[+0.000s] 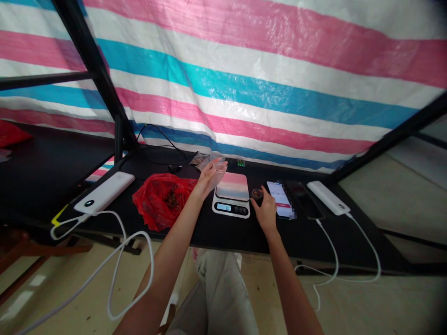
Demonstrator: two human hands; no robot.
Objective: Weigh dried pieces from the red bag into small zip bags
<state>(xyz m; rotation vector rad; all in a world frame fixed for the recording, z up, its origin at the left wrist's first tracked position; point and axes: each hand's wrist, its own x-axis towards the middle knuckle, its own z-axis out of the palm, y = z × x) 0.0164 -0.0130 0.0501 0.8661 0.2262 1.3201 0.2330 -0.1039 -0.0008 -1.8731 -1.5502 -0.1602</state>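
Observation:
My left hand (209, 177) grips a clear plastic bag (219, 168) above the left edge of a small digital scale (232, 187). The scale has a lit display at its front, and its pan carries nothing that I can see. On the right of the scale, my right hand (265, 209) is closed around a small dark round cup (257, 195) with brownish contents. To the left, an opened red plastic bag (150, 200) holds a heap of small brown dried pieces (172, 200).
A lit phone (280, 199), a dark phone (307, 200) and a white power bank (328, 197) lie to the right. Another power bank (104, 192) with a looping white cable is at left. Green batteries (240, 163) and small filled bags (199, 158) lie behind the scale. Striped sheeting (244, 93) hangs behind.

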